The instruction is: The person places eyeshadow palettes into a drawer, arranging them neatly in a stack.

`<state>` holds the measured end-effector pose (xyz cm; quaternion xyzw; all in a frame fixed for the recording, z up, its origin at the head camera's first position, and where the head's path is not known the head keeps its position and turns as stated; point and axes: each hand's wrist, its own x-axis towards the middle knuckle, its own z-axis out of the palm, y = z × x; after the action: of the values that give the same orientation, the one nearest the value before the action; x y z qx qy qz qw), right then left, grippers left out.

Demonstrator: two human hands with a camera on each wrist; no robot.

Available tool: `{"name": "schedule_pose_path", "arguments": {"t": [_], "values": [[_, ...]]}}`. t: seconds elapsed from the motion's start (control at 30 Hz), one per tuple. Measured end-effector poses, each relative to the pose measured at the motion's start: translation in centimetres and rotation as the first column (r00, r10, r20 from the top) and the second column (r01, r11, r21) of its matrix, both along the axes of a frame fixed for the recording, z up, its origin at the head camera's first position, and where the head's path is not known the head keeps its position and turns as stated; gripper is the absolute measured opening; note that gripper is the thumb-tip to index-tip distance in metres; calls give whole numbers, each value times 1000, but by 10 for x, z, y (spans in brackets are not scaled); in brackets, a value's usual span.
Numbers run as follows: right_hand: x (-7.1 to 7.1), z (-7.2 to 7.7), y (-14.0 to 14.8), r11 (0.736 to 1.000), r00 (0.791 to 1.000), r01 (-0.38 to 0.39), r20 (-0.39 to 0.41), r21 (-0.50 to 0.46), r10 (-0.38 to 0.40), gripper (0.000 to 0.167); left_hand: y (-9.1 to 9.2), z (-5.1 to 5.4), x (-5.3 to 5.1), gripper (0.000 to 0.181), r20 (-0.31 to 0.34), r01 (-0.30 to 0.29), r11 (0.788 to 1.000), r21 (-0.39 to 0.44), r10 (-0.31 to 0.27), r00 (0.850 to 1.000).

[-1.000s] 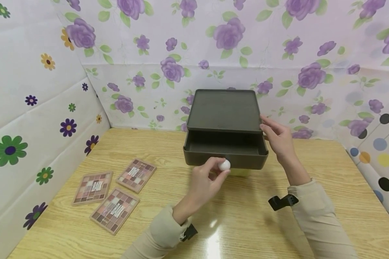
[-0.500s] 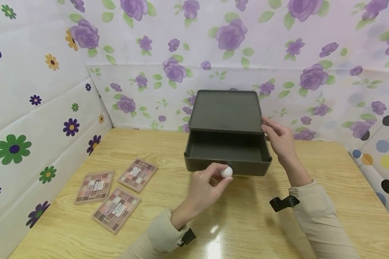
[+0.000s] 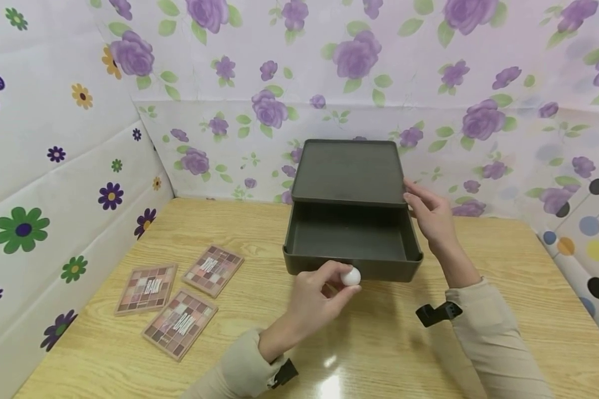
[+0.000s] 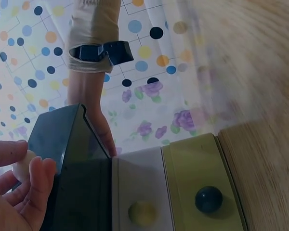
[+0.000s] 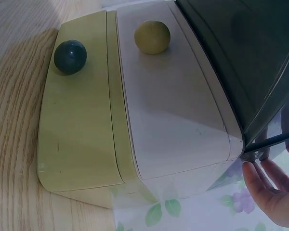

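Observation:
A small cabinet with a dark grey-green top (image 3: 350, 170) stands near the back of the table. Its top drawer (image 3: 309, 265), of the same dark colour, is pulled out, and I see no contents inside. My left hand (image 3: 311, 302) pinches the drawer's round white knob (image 3: 350, 275) between thumb and fingers. At the cabinet's right side, just under the top, my right hand (image 3: 431, 216) rests its fairly straight fingers. Beneath the dark drawer, the right wrist view shows a white drawer (image 5: 178, 110) with a yellow knob (image 5: 152, 37) and a yellow drawer (image 5: 79, 130) with a dark knob (image 5: 70, 57), both closed.
Three flat makeup palettes, one (image 3: 145, 288) at the left, one (image 3: 213, 270) behind and one (image 3: 180, 324) in front, lie left of the cabinet on the wooden table (image 3: 374, 349). Flower-patterned cloth (image 3: 219, 72) hangs close behind; a dotted cloth (image 3: 591, 260) borders the right.
The dark drawer has slid further out toward me, with the left hand drawing back on its knob. The right hand has stayed at the cabinet's side.

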<state>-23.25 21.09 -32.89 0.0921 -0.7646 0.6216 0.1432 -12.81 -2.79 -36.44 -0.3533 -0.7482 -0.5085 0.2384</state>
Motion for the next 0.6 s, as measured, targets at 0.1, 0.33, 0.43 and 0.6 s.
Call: {"name": "schedule_pose_path", "arguments": {"t": [0.1, 0.33, 0.43, 0.6], "values": [[0, 0, 0, 1000, 1000, 0, 1, -5, 0, 44, 0, 0, 3, 21, -15, 9, 1000, -7, -9, 1000], [-1, -1, 1, 1000, 1000, 7, -12, 8, -7, 43, 0, 0, 12, 24, -61, 24, 999, -23, -26, 998], [-2, -2, 1, 1000, 1000, 11, -21, 3, -11, 43, -1, -1, 15, 25, -71, 42, 999, -26, -44, 997], [-2, -2, 0, 1000, 999, 2, -40, -24, -3, 41, -4, -2, 19, 27, -124, 60, 998, -29, -64, 990]]}}
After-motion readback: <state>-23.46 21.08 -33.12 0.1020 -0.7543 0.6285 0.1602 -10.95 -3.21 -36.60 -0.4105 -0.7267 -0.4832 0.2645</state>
